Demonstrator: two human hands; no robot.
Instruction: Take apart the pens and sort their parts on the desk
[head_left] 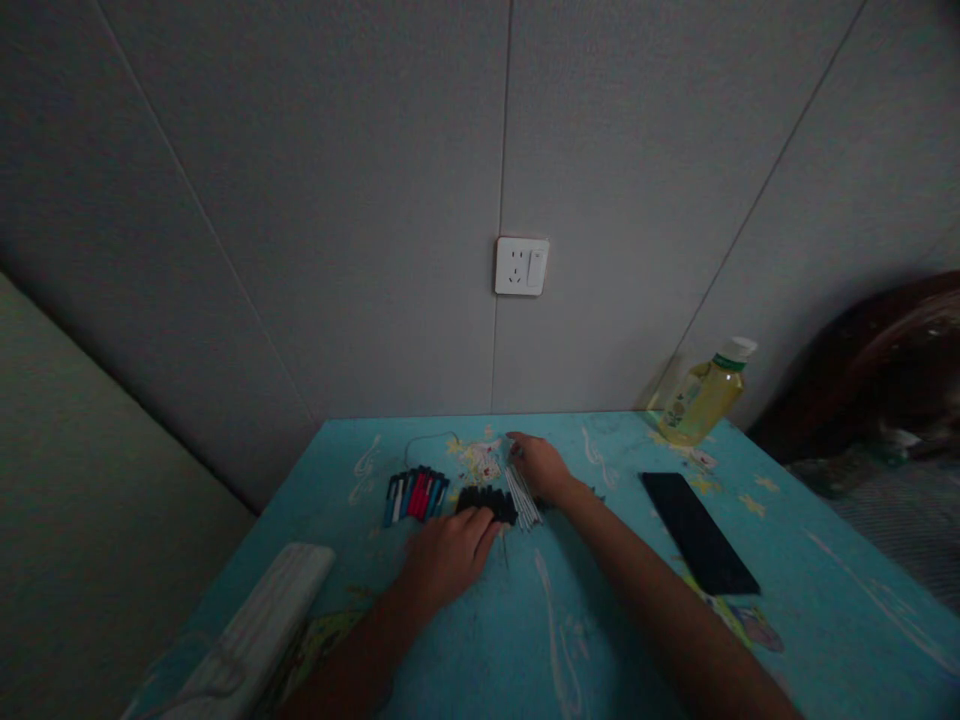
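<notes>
My left hand (448, 552) lies low over the table, its fingers stretched forward against the near ends of a row of short black tube-like pieces (486, 500). Nothing shows in its grasp. Beyond that row, my right hand (538, 466) has curled fingers at the far ends of several thin white sticks (523, 500), which look like pen refills. What its fingertips pinch is too small and dark to make out. Left of the black row is a bundle of blue, white and red pen-like barrels (417, 495), side by side. More dark pieces lie partly hidden under my right forearm.
A blue patterned table (480, 640) meets a grey wall with a socket (521, 266). On the right are a dark flat slab (699, 530) and a bottle of yellow liquid (701, 400). A white power strip-like block (255, 630) with a cord lies at the left edge.
</notes>
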